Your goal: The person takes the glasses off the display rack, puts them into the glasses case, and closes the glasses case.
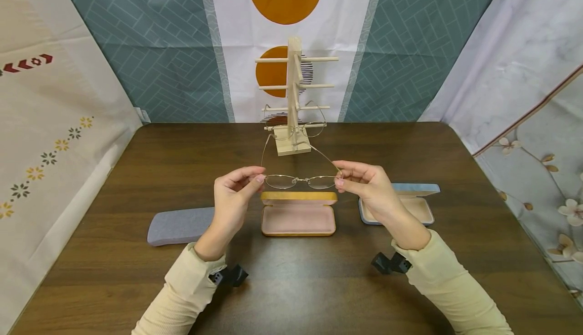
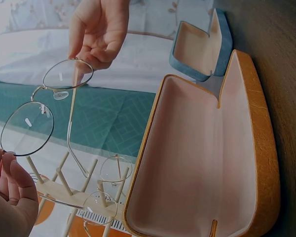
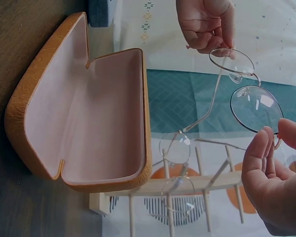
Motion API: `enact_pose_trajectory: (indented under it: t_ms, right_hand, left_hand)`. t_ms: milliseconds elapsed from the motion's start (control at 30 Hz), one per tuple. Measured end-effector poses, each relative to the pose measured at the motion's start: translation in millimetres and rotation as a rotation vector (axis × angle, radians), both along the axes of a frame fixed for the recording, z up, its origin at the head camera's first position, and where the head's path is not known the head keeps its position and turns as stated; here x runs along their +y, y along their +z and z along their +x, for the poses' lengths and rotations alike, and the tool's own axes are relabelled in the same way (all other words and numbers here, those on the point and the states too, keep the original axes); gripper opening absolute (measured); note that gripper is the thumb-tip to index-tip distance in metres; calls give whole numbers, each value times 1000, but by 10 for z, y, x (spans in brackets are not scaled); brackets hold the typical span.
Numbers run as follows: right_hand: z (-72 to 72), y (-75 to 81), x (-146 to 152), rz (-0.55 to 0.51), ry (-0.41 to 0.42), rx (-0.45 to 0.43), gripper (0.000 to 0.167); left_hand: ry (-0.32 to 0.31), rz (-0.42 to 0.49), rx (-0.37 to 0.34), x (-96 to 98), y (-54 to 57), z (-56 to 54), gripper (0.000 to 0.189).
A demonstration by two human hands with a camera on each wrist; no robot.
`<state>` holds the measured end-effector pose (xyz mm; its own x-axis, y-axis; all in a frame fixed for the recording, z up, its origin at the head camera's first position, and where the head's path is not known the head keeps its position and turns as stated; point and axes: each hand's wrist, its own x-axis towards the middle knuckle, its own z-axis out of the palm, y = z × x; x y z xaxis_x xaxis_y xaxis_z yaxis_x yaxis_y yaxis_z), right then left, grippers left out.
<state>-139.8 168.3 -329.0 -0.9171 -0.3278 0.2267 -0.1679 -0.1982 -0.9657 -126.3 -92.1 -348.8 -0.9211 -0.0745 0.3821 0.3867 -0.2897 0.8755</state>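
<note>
A pair of thin gold-rimmed eyeglasses is held level between both hands, raised above the table, its temples unfolded and pointing away. My left hand pinches the left end of the frame between thumb and fingers. At the opposite end, near the hinge, my right hand pinches it the same way. Just below the glasses in the head view, a mustard-yellow glasses case lies with its lid up and its pink lining bare. Both wrist views show the round lenses and rims closely.
Behind the hands stands a wooden display rack with pegs; another pair of wire glasses hangs on its low pegs. A closed grey-blue case lies by the left forearm. Partly behind the right hand sits an open blue case.
</note>
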Motion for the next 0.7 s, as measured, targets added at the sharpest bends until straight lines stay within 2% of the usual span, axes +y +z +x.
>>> enact_pose_trajectory:
  t_ms: [267, 500, 700]
  right_hand:
    - [5, -9, 4, 2, 13, 10, 36]
    - [1, -9, 7, -1, 23, 21, 36]
    - [-5, -8, 13, 14, 16, 9, 36]
  left_hand:
    - [5, 14, -2, 2, 1, 6, 10]
    - [-1, 2, -3, 0, -5, 2, 29]
    - [-8, 7, 1, 1, -5, 1, 29]
